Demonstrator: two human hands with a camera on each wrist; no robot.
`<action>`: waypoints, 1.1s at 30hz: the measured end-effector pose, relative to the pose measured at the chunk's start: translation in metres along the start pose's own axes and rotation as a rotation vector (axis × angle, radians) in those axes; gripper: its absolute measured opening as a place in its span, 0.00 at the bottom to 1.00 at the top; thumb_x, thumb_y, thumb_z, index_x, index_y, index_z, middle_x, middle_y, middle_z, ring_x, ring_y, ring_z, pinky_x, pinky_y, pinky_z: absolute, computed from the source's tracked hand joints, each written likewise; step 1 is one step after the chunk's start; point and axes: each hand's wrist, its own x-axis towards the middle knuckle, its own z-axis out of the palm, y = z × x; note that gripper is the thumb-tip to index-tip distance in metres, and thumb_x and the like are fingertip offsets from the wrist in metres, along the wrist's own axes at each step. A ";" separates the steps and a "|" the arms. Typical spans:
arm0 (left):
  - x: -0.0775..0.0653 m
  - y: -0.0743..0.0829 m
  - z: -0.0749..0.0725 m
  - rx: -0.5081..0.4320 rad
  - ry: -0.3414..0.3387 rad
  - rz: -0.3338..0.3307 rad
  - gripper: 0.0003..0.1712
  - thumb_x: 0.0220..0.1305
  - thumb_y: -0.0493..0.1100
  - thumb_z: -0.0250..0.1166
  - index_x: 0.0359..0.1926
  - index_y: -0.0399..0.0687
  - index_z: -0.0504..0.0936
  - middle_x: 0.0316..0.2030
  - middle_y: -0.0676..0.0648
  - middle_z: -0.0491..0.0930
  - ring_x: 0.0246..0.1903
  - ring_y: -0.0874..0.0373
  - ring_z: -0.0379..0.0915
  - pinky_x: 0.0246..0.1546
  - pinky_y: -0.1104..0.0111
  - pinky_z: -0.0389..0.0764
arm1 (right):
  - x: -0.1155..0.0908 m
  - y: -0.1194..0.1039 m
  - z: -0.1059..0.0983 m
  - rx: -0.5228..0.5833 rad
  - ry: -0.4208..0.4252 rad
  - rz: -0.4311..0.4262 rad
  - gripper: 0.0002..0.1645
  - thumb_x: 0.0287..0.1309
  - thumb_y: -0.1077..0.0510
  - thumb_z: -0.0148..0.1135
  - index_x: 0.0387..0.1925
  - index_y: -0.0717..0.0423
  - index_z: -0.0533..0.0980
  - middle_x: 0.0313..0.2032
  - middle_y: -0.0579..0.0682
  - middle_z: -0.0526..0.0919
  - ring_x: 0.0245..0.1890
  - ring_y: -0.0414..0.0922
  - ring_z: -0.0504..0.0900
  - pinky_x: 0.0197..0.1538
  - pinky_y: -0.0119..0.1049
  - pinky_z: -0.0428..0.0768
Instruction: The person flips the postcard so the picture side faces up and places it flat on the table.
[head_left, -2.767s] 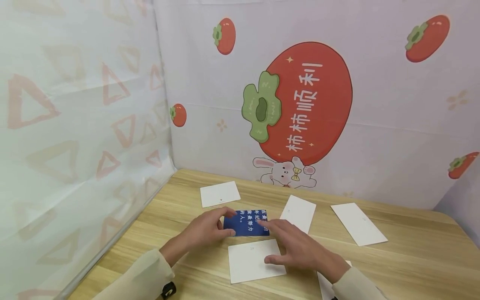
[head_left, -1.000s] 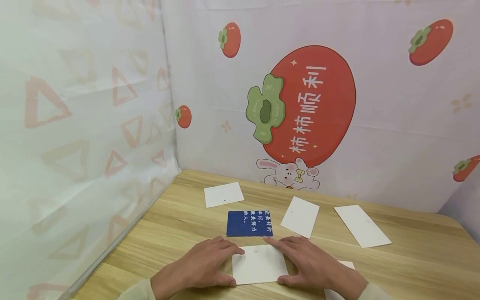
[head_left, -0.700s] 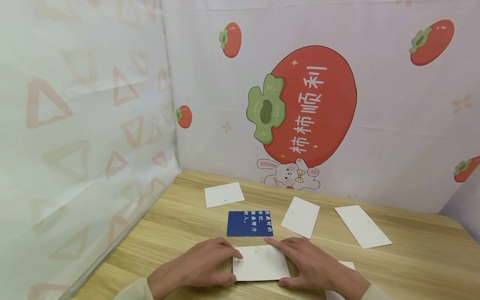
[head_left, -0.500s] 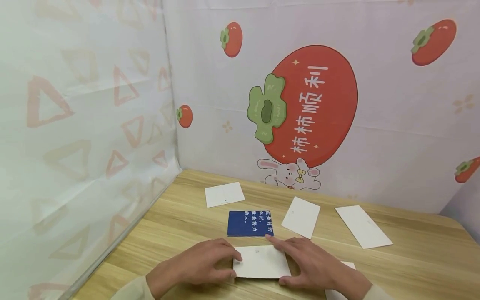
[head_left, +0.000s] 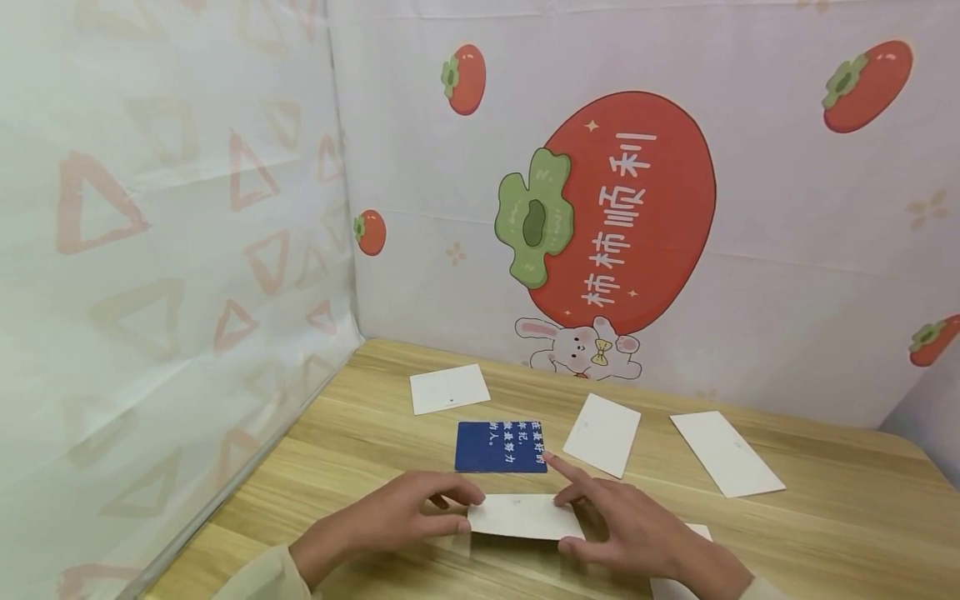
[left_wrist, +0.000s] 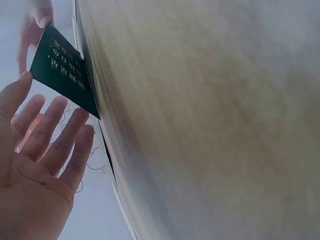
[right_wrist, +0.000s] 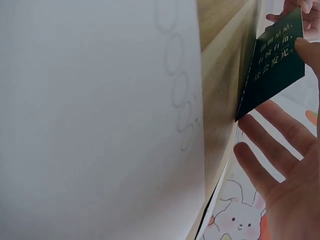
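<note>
Head view, left hand [head_left: 390, 517]: thumb and index finger close together, pinching the left end of the held card [head_left: 525, 517].
Head view, right hand [head_left: 626, 521]: thumb at the card's near right corner, a bent finger at its far right corner, gripping that end; the index finger reaches forward, clear of it.
Head view, held card: between the two hands, white side up, tilted, its near edge raised off the table [head_left: 360, 450].
Head view, blue card [head_left: 480, 450]: just beyond both hands, by the right index fingertip; whether they touch, I cannot tell.
Head view, white cards: one [head_left: 449, 389] farther out ahead of the left hand, one [head_left: 602, 435] just ahead of the right, one [head_left: 727, 452] forward and to the right of it, one [head_left: 700, 529] partly hidden under the right wrist.
Left wrist view, green underside [left_wrist: 62, 70]: faces the left palm, pale writing on it; thumb on one corner, other fingers spread and slightly bent.
Right wrist view, grip: right thumb on the card's raised edge, fingertips near its low edge, the other fingers loosely extended.
</note>
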 end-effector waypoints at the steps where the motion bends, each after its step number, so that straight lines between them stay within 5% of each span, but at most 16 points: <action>1: 0.000 0.000 0.000 -0.027 0.008 -0.002 0.19 0.78 0.55 0.68 0.63 0.55 0.85 0.61 0.55 0.87 0.61 0.65 0.83 0.62 0.67 0.84 | 0.000 0.000 0.000 0.025 0.007 0.005 0.57 0.69 0.34 0.72 0.88 0.37 0.52 0.53 0.30 0.88 0.54 0.36 0.87 0.59 0.45 0.88; 10: 0.000 -0.003 -0.001 -0.222 0.007 -0.064 0.20 0.77 0.47 0.70 0.66 0.51 0.84 0.64 0.49 0.85 0.61 0.59 0.85 0.61 0.71 0.84 | 0.003 0.004 -0.001 0.236 0.059 -0.025 0.54 0.74 0.42 0.70 0.88 0.40 0.51 0.54 0.48 0.90 0.49 0.39 0.90 0.49 0.37 0.92; 24: 0.011 -0.002 0.004 -0.125 0.064 0.054 0.03 0.77 0.39 0.69 0.47 0.47 0.85 0.61 0.43 0.87 0.54 0.62 0.86 0.58 0.70 0.86 | 0.004 0.002 -0.002 0.254 0.191 0.000 0.52 0.73 0.49 0.73 0.87 0.41 0.54 0.51 0.52 0.90 0.41 0.31 0.89 0.38 0.34 0.90; 33: 0.018 0.007 0.006 -0.136 0.095 0.050 0.01 0.77 0.41 0.69 0.45 0.50 0.84 0.56 0.47 0.90 0.46 0.67 0.88 0.52 0.72 0.87 | 0.003 -0.002 -0.005 0.240 0.326 0.067 0.58 0.65 0.61 0.78 0.86 0.41 0.57 0.49 0.53 0.90 0.34 0.28 0.84 0.30 0.31 0.86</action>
